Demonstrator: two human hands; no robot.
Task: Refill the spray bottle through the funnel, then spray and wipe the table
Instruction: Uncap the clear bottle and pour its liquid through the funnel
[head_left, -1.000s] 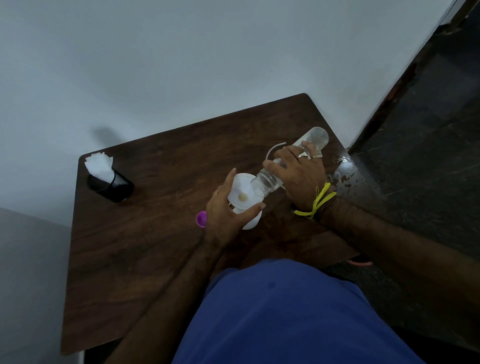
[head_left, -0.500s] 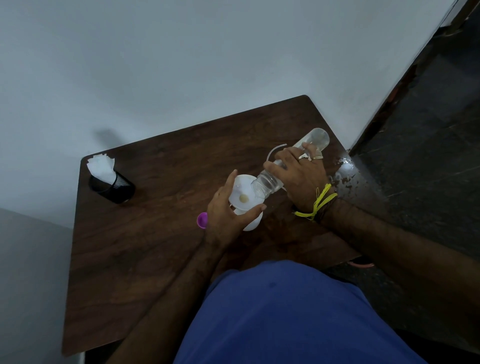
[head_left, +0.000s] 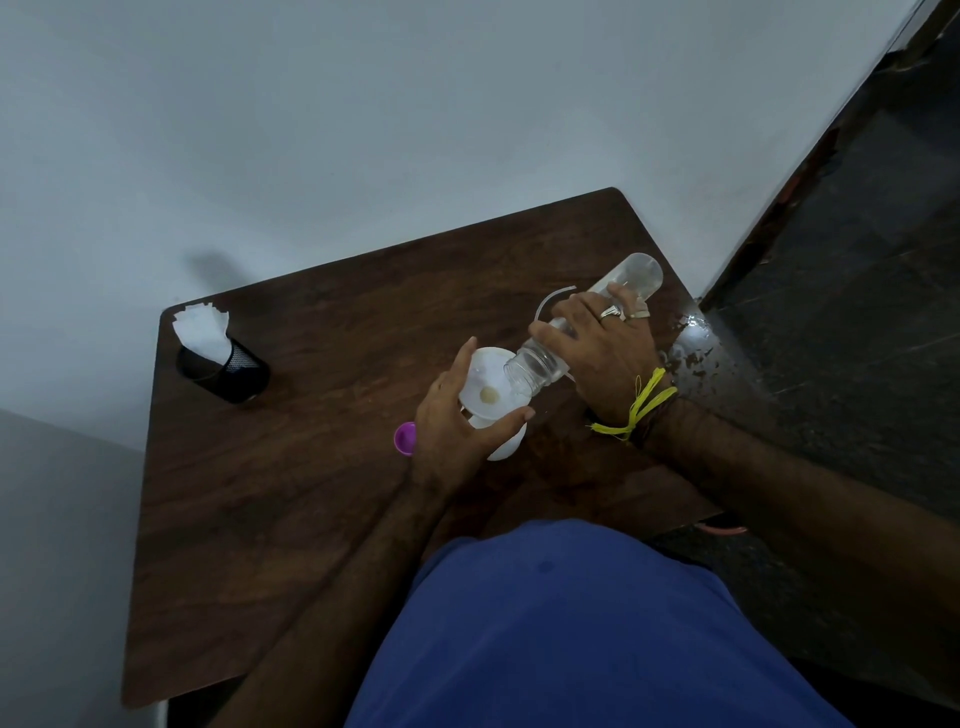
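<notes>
The right hand (head_left: 597, 353) is wrapped around a clear plastic bottle (head_left: 631, 275), tipped steeply so its open mouth sits just over the rim of the white funnel (head_left: 485, 387). The left hand (head_left: 457, 421) cups the funnel from the near side, thumb up along its far edge and fingers curled under the bowl, steadying it. The spray bottle (head_left: 506, 447) stands beneath the funnel, near the middle of the table (head_left: 311, 467), and shows only as a white bulge below the left fingers.

Against the views from the last second, very little has changed: the clear bottle holds the same tilt, the mouth has not left the funnel, and both hands keep their grips. That points to a pour in progress rather than one starting or ending. The upturned base of the clear bottle looks nearly empty, though the dim light makes the liquid level hard to read, so I would guess the refill is close to done.

A purple cap (head_left: 405, 438) lies on the wood just beside the left wrist, and a thin curved white tube (head_left: 548, 301) lies behind the right hand (probably the sprayer's dip tube, with the head hidden). A black mesh holder with white tissues (head_left: 218, 358) stands at the far left corner, ready for wiping. Spraying and wiping remain.
</notes>
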